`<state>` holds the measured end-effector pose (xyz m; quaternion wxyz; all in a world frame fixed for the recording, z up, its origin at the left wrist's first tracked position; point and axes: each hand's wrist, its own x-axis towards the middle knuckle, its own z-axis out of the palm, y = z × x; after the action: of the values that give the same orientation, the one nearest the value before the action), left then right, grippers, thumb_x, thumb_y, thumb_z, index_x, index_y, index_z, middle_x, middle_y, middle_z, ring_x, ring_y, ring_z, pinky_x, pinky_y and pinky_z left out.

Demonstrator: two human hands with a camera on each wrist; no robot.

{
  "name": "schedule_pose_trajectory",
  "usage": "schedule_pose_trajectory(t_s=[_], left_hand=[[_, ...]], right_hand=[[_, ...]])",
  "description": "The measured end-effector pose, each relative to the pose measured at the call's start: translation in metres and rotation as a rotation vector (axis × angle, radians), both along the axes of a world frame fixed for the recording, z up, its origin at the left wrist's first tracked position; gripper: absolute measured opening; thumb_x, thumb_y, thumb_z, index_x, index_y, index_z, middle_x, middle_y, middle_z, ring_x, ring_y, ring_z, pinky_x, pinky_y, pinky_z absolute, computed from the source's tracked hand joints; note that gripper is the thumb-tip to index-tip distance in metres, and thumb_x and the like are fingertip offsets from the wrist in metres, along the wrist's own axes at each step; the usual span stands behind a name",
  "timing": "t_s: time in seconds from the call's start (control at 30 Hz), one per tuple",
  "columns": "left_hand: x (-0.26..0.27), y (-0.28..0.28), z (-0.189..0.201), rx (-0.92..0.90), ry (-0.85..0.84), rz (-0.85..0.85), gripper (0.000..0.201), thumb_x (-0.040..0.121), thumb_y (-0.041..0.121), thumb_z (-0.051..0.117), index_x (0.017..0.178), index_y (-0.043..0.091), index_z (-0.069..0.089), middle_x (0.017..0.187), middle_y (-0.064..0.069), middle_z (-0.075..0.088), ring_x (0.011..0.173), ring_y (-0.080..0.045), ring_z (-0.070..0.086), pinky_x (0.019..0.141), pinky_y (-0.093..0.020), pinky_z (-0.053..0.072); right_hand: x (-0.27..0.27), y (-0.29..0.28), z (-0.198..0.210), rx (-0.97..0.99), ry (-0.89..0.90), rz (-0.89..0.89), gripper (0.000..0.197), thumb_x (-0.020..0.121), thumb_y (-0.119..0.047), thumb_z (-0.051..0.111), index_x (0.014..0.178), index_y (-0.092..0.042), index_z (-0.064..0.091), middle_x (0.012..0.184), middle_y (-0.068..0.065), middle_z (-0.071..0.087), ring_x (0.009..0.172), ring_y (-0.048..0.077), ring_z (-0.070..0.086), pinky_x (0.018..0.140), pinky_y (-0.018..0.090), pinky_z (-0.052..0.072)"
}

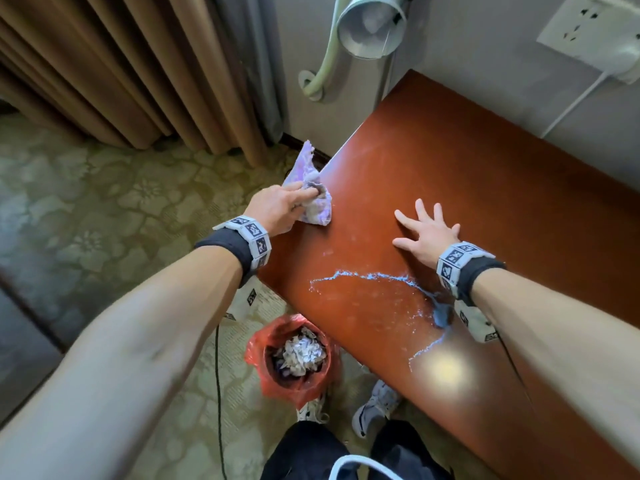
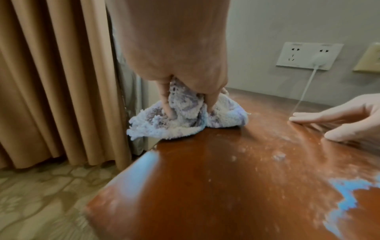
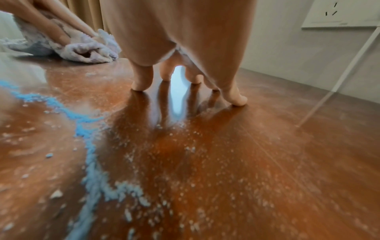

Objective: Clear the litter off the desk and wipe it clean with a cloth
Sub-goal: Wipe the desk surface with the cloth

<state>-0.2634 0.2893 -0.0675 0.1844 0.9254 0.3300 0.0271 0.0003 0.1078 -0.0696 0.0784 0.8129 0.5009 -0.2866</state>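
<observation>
The reddish-brown wooden desk (image 1: 485,188) (image 2: 205,186) (image 3: 267,146) carries a trail of pale blue and white powdery crumbs (image 1: 374,277) (image 2: 349,199) (image 3: 88,146) near its front. My left hand (image 1: 284,206) (image 2: 180,91) grips a fluffy white-and-lilac cloth (image 1: 317,202) (image 2: 185,120) (image 3: 82,47) bunched at the desk's left edge, part of it hanging over the side. My right hand (image 1: 426,230) (image 3: 185,84) (image 2: 339,123) rests on the desk top with fingers spread and straight, holding nothing, just beyond the crumb trail.
A bin with a red liner (image 1: 294,355), full of crumpled paper, stands on the patterned carpet by the desk's left side. Tan curtains (image 1: 121,64) hang at the left. A wall socket with a white plug and cable (image 1: 588,64) sits behind the desk. A lamp (image 1: 370,26) hangs above.
</observation>
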Motion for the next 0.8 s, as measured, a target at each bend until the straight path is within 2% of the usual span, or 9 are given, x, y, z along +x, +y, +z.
schedule_pose_trajectory(t_s=[0.13, 0.23, 0.27, 0.33, 0.4, 0.5, 0.6, 0.67, 0.8], left_hand=[[-0.010, -0.011, -0.016, -0.082, 0.008, 0.083, 0.042, 0.089, 0.019, 0.051, 0.128, 0.027, 0.064, 0.118, 0.002, 0.066, 0.091, -0.032, 0.063, 0.068, -0.031, 0.042], [-0.012, -0.034, -0.019, -0.156, -0.032, 0.105, 0.052, 0.083, 0.033, 0.037, 0.129, 0.024, 0.062, 0.127, -0.001, 0.064, 0.104, -0.030, 0.064, 0.089, -0.043, 0.051], [-0.011, -0.045, -0.018, -0.156, -0.009, 0.120, 0.056, 0.085, 0.035, 0.035, 0.134, 0.024, 0.059, 0.134, -0.002, 0.061, 0.114, -0.028, 0.061, 0.099, -0.045, 0.047], [-0.005, -0.070, -0.018, -0.164, -0.007, 0.156, 0.053, 0.089, 0.036, 0.038, 0.138, 0.027, 0.056, 0.144, 0.003, 0.054, 0.122, -0.024, 0.056, 0.106, -0.048, 0.037], [0.005, -0.095, -0.018, -0.175, -0.079, 0.186, 0.042, 0.095, 0.027, 0.048, 0.135, 0.032, 0.059, 0.146, 0.011, 0.050, 0.118, -0.025, 0.058, 0.101, -0.045, 0.038], [0.010, -0.110, -0.015, -0.220, -0.130, 0.189, 0.042, 0.095, 0.019, 0.055, 0.135, 0.032, 0.060, 0.143, 0.010, 0.054, 0.114, -0.027, 0.061, 0.093, -0.039, 0.047], [0.000, -0.102, -0.005, -0.174, -0.195, 0.186, 0.044, 0.091, 0.020, 0.050, 0.131, 0.038, 0.056, 0.125, 0.003, 0.064, 0.101, -0.030, 0.064, 0.080, -0.040, 0.052], [-0.015, -0.086, -0.002, -0.086, -0.163, 0.197, 0.047, 0.086, 0.027, 0.042, 0.130, 0.044, 0.048, 0.116, 0.003, 0.063, 0.091, -0.031, 0.065, 0.073, -0.041, 0.053], [-0.043, -0.058, -0.003, -0.019, 0.048, 0.233, 0.053, 0.092, 0.034, 0.039, 0.146, 0.033, 0.042, 0.136, -0.005, 0.053, 0.104, -0.036, 0.063, 0.084, -0.045, 0.053]], right_hand=[[0.000, -0.001, 0.000, -0.002, -0.001, -0.002, 0.062, 0.096, -0.054, 0.046, 0.150, -0.048, 0.015, 0.163, -0.003, -0.009, 0.148, 0.031, -0.013, 0.112, 0.067, 0.003], [-0.001, -0.001, 0.001, -0.004, 0.001, 0.000, 0.062, 0.096, -0.053, 0.045, 0.150, -0.048, 0.014, 0.163, -0.003, -0.009, 0.148, 0.031, -0.013, 0.112, 0.066, 0.003], [-0.002, -0.002, 0.004, -0.008, 0.002, 0.004, 0.063, 0.097, -0.053, 0.045, 0.150, -0.048, 0.013, 0.163, -0.003, -0.009, 0.149, 0.030, -0.013, 0.113, 0.065, 0.004], [-0.003, -0.007, 0.009, 0.009, 0.013, 0.000, 0.064, 0.097, -0.051, 0.046, 0.151, -0.046, 0.012, 0.163, -0.002, -0.007, 0.149, 0.030, -0.009, 0.115, 0.063, 0.007], [-0.001, -0.019, 0.014, 0.064, 0.036, -0.061, 0.063, 0.098, -0.050, 0.044, 0.152, -0.044, 0.012, 0.164, -0.001, -0.004, 0.150, 0.030, -0.004, 0.117, 0.060, 0.010], [0.002, -0.050, 0.021, 0.122, 0.009, -0.201, 0.056, 0.101, -0.047, 0.036, 0.153, -0.042, 0.015, 0.164, 0.000, -0.001, 0.150, 0.031, -0.001, 0.116, 0.061, 0.009], [0.010, -0.085, 0.021, 0.111, -0.104, -0.316, 0.050, 0.104, -0.034, 0.028, 0.152, -0.039, 0.017, 0.164, 0.000, 0.001, 0.149, 0.032, 0.000, 0.115, 0.064, 0.011], [0.012, -0.110, 0.018, 0.050, -0.163, -0.395, 0.051, 0.104, -0.029, 0.026, 0.152, -0.040, 0.016, 0.163, -0.001, -0.001, 0.149, 0.032, -0.002, 0.114, 0.065, 0.011], [0.006, -0.148, 0.008, -0.020, -0.175, -0.497, 0.052, 0.103, -0.035, 0.029, 0.152, -0.042, 0.014, 0.163, -0.003, -0.004, 0.149, 0.031, -0.005, 0.113, 0.066, 0.008]])
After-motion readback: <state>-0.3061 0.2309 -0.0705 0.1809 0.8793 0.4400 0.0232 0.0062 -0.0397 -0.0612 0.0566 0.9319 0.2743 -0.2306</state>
